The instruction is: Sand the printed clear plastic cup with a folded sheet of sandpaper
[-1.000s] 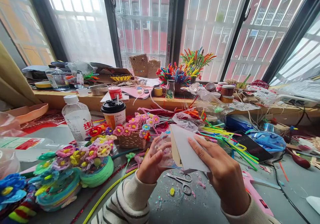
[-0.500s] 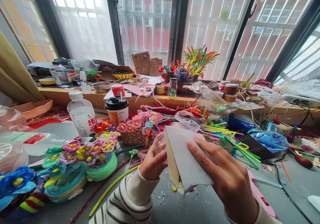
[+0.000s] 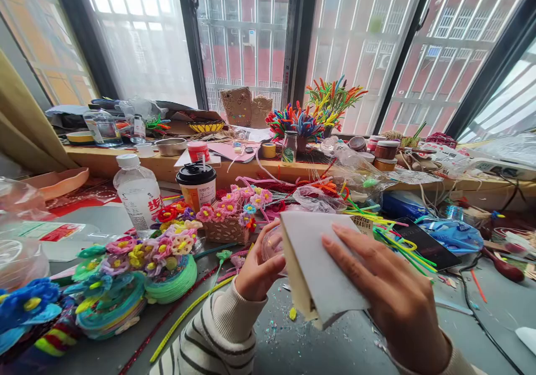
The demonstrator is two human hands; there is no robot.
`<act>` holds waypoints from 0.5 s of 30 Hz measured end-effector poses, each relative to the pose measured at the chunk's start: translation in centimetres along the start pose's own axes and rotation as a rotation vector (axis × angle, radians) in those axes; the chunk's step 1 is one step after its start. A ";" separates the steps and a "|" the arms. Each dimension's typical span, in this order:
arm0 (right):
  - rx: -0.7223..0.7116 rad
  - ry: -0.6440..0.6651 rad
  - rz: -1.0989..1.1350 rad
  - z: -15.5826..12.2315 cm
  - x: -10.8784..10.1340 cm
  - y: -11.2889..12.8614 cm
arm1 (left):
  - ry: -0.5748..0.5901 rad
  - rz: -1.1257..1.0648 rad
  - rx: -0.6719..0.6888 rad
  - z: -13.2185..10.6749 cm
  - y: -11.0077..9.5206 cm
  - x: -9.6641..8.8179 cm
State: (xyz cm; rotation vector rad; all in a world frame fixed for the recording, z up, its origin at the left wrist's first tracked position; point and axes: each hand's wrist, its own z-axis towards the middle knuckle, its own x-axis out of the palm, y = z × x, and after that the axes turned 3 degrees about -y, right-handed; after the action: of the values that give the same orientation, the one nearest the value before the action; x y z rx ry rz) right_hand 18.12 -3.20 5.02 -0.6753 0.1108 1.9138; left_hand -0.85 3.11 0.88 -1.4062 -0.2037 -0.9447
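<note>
My left hand (image 3: pixel 256 273) is curled round a small clear plastic cup (image 3: pixel 272 242), held just above the grey table (image 3: pixel 293 347). My right hand (image 3: pixel 387 291) grips a folded white sheet of sandpaper-like paper (image 3: pixel 318 266) with its fingers laid flat over it. The sheet stands against the cup's right side and hides most of it. A small wicker basket of pipe-cleaner flowers (image 3: pixel 228 219) sits just behind my left hand.
Pipe-cleaner flower rings (image 3: pixel 125 274) fill the table's left. A water bottle (image 3: pixel 136 193) and a lidded paper cup (image 3: pixel 196 184) stand behind them. Loose pipe cleaners (image 3: pixel 389 232), a black phone (image 3: pixel 421 244) and a blue bag (image 3: pixel 450 235) lie right. The window ledge (image 3: pixel 159 166) holds jars and bowls.
Both hands have come nearer to me and lower in view with the cup and the sheet. The sheet has swung to cover the scissors seen earlier on the table.
</note>
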 end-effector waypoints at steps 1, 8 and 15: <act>-0.019 0.006 0.006 0.1 0.0 0.2 | -0.010 0.001 0.001 0.0 0.1 -0.1; -0.032 0.019 0.016 -0.2 0.3 0.2 | 0.016 0.001 -0.036 -0.1 -0.1 -0.1; 0.013 0.005 -0.045 -0.2 0.3 0.2 | 0.037 0.025 0.022 0.0 0.2 0.2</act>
State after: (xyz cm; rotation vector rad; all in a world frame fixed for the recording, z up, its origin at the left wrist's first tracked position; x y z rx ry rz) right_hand 17.92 -3.11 4.68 -0.6689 0.1107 1.8665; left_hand -0.58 2.99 0.85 -1.3676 -0.1676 -0.9442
